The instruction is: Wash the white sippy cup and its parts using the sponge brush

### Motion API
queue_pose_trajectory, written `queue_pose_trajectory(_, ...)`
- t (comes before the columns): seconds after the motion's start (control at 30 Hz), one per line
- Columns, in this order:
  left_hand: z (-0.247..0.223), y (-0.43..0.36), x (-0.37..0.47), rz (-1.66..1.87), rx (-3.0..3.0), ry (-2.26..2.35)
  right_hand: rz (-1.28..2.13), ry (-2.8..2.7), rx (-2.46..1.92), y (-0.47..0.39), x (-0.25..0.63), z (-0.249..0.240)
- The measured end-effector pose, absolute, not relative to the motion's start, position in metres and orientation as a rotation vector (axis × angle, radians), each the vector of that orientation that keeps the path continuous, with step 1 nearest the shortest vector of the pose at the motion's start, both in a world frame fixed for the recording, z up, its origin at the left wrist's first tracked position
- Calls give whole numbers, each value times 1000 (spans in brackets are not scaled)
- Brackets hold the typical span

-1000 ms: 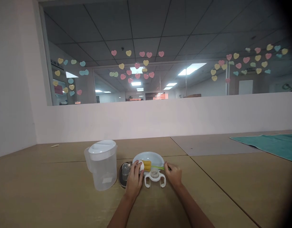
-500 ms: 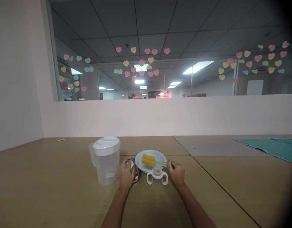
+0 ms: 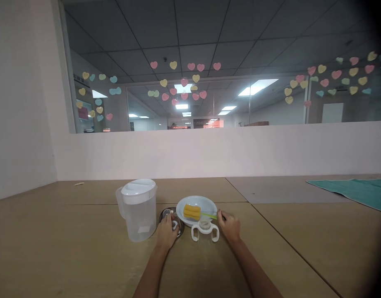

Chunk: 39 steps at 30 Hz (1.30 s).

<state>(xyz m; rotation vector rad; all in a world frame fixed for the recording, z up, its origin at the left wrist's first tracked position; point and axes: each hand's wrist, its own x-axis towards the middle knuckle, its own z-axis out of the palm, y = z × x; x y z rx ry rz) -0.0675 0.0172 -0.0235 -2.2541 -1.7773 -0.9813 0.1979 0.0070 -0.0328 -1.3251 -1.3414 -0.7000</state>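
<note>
Right hand (image 3: 230,227) closed round the handle of the sponge (image 3: 192,212), beyond the bowl (image 3: 196,198)'s right edge; sponge leftward, lengthwise across the bowl; left hand (image 3: 167,235) over the tray (image 3: 182,232)'s near edge, grip unclear.

Logged as nil for legible txt, brands, nos. & signs: too small/blurred at this res. to read on pale label (image 3: 144,229) of clear pitcher (image 3: 140,215), on dark-lettered strip (image 3: 82,80) seen thru window (image 3: 153,33), upper L, or on heart-shaped notes (image 3: 184,82) on glass.
</note>
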Motion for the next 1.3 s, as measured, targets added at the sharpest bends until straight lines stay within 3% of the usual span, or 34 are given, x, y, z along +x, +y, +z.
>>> queue_pose_trajectory(0.13, -18, 12, -68, -1067, -2206, -1692, -696, -1334, -1336, 7, 197, -32)
queue_pose_trajectory(0.27, -8, -7, -51, -1335, -2165, -1237, -656, -1301, -1373, 8, 197, -31)
queue_pose_trajectory(0.37, -6, -23, -21, -1257, -2330, -661, -609, -1299, -1419, 10, 197, -32)
queue_pose_trajectory(0.47, -10, -34, 11, -1162, -2390, -496, -564, -1311, -1438, 11, 198, -33)
queue_pose_trajectory(0.73, -28, -38, 27, -1501, -2459, -795, -462, -1233, -1505, 12, 199, -34)
queue_pose_trajectory(1.3, -26, -40, 31, -1796, -2873, -1107, -402, -1283, -1550, 8, 196, -31)
